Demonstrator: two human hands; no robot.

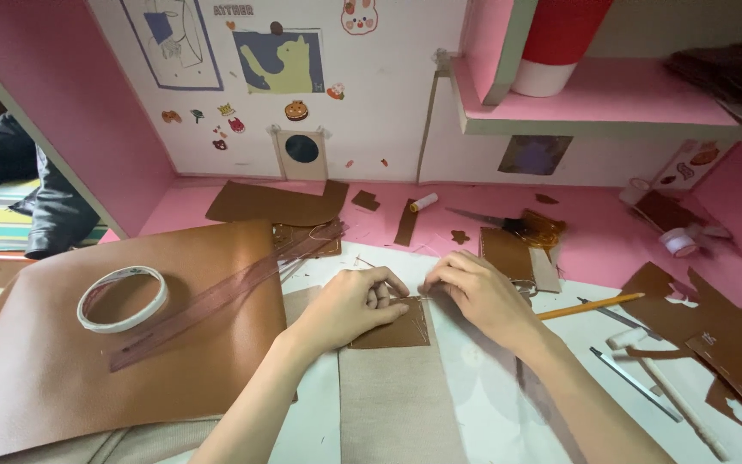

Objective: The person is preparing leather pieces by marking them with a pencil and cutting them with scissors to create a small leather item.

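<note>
My left hand (349, 305) rests on a small brown leather piece (398, 331), with thumb and fingers pinched at its top edge. My right hand (478, 292) meets it from the right, fingertips pinched at the same edge. Whether a thin thread or needle sits between the fingertips is too small to tell. The leather piece lies on a beige fabric strip (397, 404) over a white sheet (491, 395).
A big brown leather sheet (62, 361) at left carries a roll of white tape (122, 297) and a translucent ruler (216, 296). Scissors (495, 222), a glue stick (423, 203), a yellow pencil (590, 305), a knife (633, 382) and leather scraps (732, 335) lie around.
</note>
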